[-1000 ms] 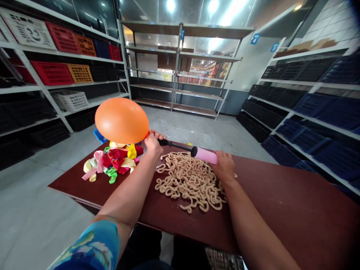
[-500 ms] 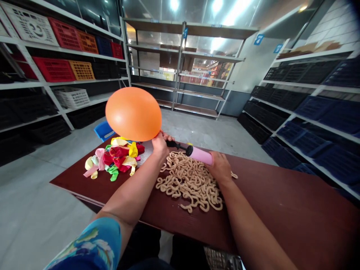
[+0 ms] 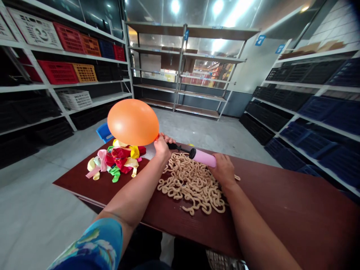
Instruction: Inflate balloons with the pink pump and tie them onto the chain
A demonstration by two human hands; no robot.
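The left arm wears a short sleeve point(image 3: 92, 245) of blue cloth printed with green, yellow and pink leaves (a floral pattern); both forearms and hands are bare.

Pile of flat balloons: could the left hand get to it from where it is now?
Probably yes: the pile of flat balloons lies just beside the left hand with bare table between, but that hand is gripping the orange balloon neck.

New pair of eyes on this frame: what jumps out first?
The inflated orange balloon, held at its neck by the left hand above the dark table. The right hand grips a pink hand pump aimed at that neck. Below lie bright flat balloons at left and tan S-shaped pieces mid-table.
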